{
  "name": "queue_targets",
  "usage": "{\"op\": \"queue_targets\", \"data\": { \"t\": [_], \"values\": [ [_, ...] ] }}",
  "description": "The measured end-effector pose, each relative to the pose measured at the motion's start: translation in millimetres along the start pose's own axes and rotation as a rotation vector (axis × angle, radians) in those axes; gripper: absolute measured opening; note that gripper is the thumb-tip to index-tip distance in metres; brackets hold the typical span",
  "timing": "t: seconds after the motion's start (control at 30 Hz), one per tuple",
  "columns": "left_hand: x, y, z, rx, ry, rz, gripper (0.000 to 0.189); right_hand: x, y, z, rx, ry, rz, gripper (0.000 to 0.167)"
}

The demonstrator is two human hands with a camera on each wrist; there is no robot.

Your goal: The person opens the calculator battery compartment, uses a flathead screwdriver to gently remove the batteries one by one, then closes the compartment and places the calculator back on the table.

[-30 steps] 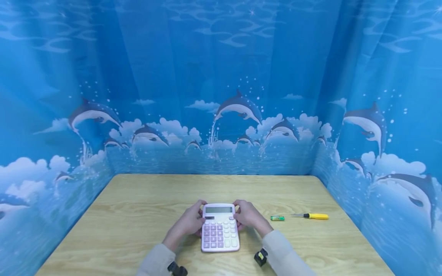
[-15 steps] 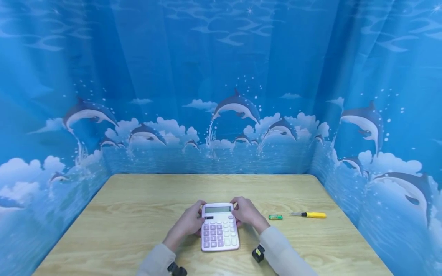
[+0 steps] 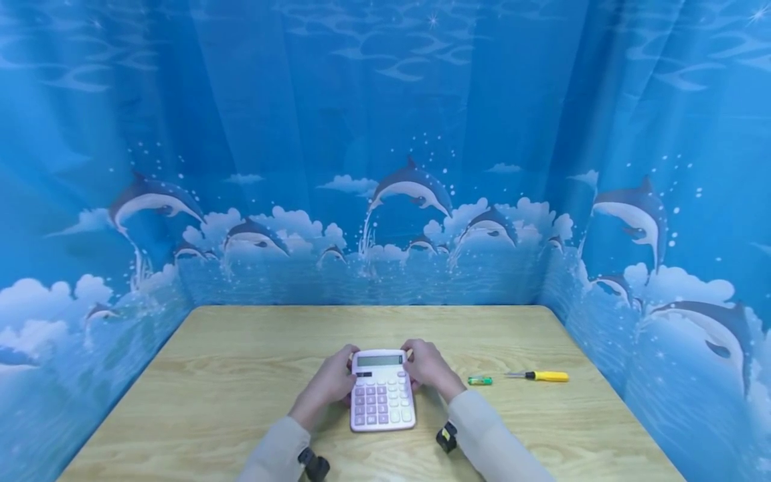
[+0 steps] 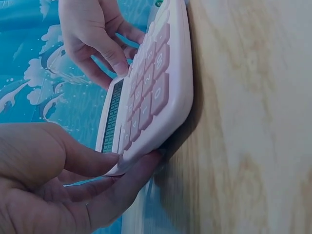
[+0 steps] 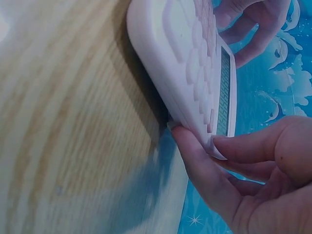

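Observation:
A pale pink calculator [image 3: 383, 395] with purple and white keys is held face up by both hands, its display toward the far side of the table. My left hand [image 3: 330, 383] grips its left side, thumb on the top face by the display and fingers under the edge, as the left wrist view shows on the calculator [image 4: 170, 83]. On the opposite side my right hand [image 3: 430, 367] pinches the edge the same way, thumb above and fingers below. In the right wrist view, a shadow lies beneath the near end of the calculator [image 5: 161, 58].
To the right on the wooden table [image 3: 271, 341] lies a small green battery [image 3: 480, 381]. Beside it is a screwdriver [image 3: 545, 376] with a yellow handle, its tip toward the battery. A blue dolphin-print curtain [image 3: 337, 134] surrounds the table's back and sides.
Both hands have moved the calculator slightly away from the person, toward the far side. Their grip looks the same. The battery and screwdriver have not moved on the table.

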State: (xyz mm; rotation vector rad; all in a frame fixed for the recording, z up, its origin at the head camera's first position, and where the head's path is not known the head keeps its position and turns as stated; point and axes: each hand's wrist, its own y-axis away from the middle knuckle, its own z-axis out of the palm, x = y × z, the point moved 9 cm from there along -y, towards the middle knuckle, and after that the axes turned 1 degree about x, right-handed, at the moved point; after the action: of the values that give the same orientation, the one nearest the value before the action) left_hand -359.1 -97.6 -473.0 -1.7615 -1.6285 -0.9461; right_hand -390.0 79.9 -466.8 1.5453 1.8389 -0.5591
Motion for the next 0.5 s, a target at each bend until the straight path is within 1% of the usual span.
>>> {"op": "queue_targets", "data": {
  "t": [0.23, 0.4, 0.5],
  "values": [
    [-4.0, -8.0, 0.4, 0.015, 0.022, -0.052, 0.072, 2.7, -8.1, -0.6, 0.024, 0.014, 0.014, 0.037],
    [-7.0, -11.7, 1.0, 0.009, 0.031, -0.069, 0.059, 3.6, -11.9, -0.3, 0.024, 0.013, 0.020, 0.038],
    [-7.8, -13.1, 0.2, 0.008, 0.026, -0.077, 0.055, 3.8, -13.4, 0.1, 0.022, 0.012, 0.028, 0.039]
  ]
}}
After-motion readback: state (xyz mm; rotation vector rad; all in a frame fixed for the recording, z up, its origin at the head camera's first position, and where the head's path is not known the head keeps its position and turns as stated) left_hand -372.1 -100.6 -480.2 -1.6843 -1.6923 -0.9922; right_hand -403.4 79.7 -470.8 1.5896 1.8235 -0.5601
